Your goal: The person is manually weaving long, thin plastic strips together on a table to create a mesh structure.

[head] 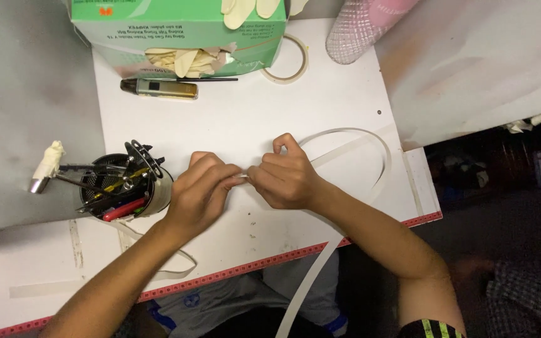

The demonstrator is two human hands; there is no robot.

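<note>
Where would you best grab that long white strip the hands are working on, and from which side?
Probably on the free curved stretch of the white strip, just beyond the right hand. It lies flat on the white table there, so come from above and pinch its two edges. Between the right hand and the left hand the fingers cover it.

Two hands (pixel 203 188) (pixel 286 178), one glove box (pixel 180 28), one tape ring (pixel 286 59), perhaps one strip (pixel 352 134)
</note>
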